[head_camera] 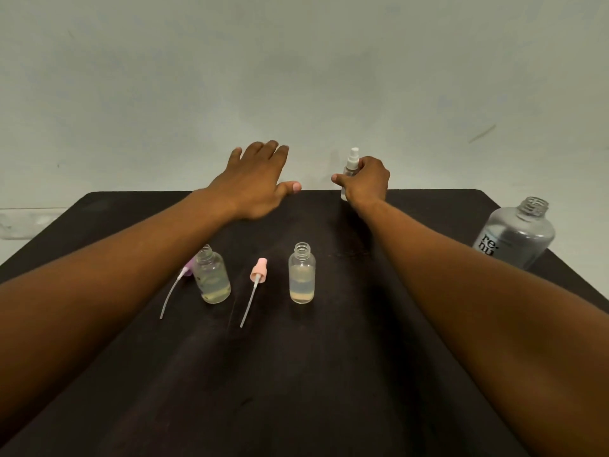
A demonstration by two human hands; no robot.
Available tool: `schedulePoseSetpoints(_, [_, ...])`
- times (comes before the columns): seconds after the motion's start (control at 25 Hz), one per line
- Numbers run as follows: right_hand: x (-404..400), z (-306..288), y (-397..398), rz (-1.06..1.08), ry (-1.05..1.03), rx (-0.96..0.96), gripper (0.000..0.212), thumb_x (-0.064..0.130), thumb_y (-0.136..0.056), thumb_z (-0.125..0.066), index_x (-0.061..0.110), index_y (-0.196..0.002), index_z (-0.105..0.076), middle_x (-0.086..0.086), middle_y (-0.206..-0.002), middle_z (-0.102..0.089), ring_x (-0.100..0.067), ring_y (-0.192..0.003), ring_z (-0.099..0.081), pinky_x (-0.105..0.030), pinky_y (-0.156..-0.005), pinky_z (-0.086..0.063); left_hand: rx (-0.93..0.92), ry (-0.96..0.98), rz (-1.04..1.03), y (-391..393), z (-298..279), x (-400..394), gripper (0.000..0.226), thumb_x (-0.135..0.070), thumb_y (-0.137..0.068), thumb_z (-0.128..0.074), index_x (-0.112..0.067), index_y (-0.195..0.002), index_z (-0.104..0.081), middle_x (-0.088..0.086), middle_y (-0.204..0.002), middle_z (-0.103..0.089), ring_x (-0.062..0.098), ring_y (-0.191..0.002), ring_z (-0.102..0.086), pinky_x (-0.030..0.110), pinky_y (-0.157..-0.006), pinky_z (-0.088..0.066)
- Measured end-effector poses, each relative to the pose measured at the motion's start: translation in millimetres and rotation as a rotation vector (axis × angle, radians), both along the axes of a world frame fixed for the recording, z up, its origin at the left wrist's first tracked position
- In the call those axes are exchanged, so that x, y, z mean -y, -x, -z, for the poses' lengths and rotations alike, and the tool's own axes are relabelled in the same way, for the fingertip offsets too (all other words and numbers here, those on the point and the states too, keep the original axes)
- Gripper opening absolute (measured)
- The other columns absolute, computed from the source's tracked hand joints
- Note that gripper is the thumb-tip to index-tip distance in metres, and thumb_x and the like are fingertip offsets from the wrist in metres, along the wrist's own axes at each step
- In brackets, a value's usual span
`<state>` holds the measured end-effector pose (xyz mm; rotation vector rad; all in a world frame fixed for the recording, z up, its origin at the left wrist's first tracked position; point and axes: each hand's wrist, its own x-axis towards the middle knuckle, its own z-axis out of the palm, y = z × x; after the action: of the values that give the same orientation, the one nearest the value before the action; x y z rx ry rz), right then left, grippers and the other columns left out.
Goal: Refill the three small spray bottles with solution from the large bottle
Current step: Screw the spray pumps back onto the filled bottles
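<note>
Tabletop (329, 374): dark brown. Wall (296, 77): pale grey-green. Large bottle (517, 235), right edge: clear, black lettering. Centre pump (258, 272): pink (left pump (187, 269): lilac). Small bottles (302, 275): clear, yellowish liquid.

At the right edge of the frame, you can read "re-nu" in dark letters on the white label of the large bottle (517, 237); nothing else carries legible text.
</note>
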<state>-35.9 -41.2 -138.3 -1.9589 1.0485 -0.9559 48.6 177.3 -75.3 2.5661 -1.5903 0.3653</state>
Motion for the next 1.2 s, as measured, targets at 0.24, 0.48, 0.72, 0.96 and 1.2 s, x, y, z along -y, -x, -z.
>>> schedulePoseSetpoints(0.24, [6, 8, -8, 0.001, 0.001, -0.019, 0.045, 0.030, -0.080, -0.087, 0.011, -0.115, -0.066, -0.008, -0.117, -0.070, -0.026, -0.106, -0.067, -0.034, -0.090, -0.051, -0.009, -0.006, -0.004, -5, 12, 8, 0.073, -0.056, -0.103, -0.041, -0.011, -0.159, -0.023, 0.012, -0.166, -0.024, 0.034, -0.153, -0.021, 0.057, -0.124, -0.017])
schedulePoseSetpoints(0.48, [-3, 1, 6, -0.003, 0.011, -0.071, 0.063, 0.039, -0.083, -0.083, 0.011, -0.133, -0.056, -0.009, -0.132, -0.064, -0.028, -0.118, -0.063, -0.032, -0.090, -0.047, -0.007, -0.005, -0.019, 4, 12, 2, 0.074, -0.057, -0.102, -0.042, -0.014, -0.159, -0.021, 0.012, -0.168, -0.020, 0.034, -0.155, -0.018, 0.058, -0.124, -0.014])
schedulePoseSetpoints(0.72, [-52, -14, 60, -0.101, 0.123, -0.002, 0.061, 0.030, -0.087, -0.077, 0.014, -0.140, -0.051, -0.006, -0.137, -0.058, -0.024, -0.125, -0.057, -0.031, -0.096, -0.046, -0.010, 0.004, -0.042, 35, -4, -31, 0.073, -0.055, -0.103, -0.043, -0.015, -0.159, -0.020, 0.011, -0.168, -0.019, 0.033, -0.155, -0.017, 0.057, -0.124, -0.014])
schedulePoseSetpoints(0.96, [-125, -37, 130, -0.284, 0.112, 0.078, 0.058, 0.025, -0.090, -0.074, 0.015, -0.143, -0.052, -0.001, -0.140, -0.059, -0.016, -0.127, -0.057, -0.032, -0.105, -0.050, -0.022, 0.011, -0.059, 88, -23, -91, 0.072, -0.055, -0.103, -0.044, -0.015, -0.159, -0.021, 0.011, -0.167, -0.021, 0.031, -0.155, -0.017, 0.056, -0.125, -0.013])
schedulePoseSetpoints(1.2, [-187, -49, 172, -0.397, 0.080, 0.078, 0.062, 0.029, -0.088, -0.076, 0.018, -0.143, -0.052, 0.002, -0.137, -0.060, -0.011, -0.122, -0.057, -0.027, -0.099, -0.049, -0.020, -0.003, -0.074, 134, -36, -146, 0.071, -0.053, -0.103, -0.043, -0.014, -0.158, -0.023, 0.010, -0.166, -0.023, 0.030, -0.155, -0.018, 0.056, -0.125, -0.012])
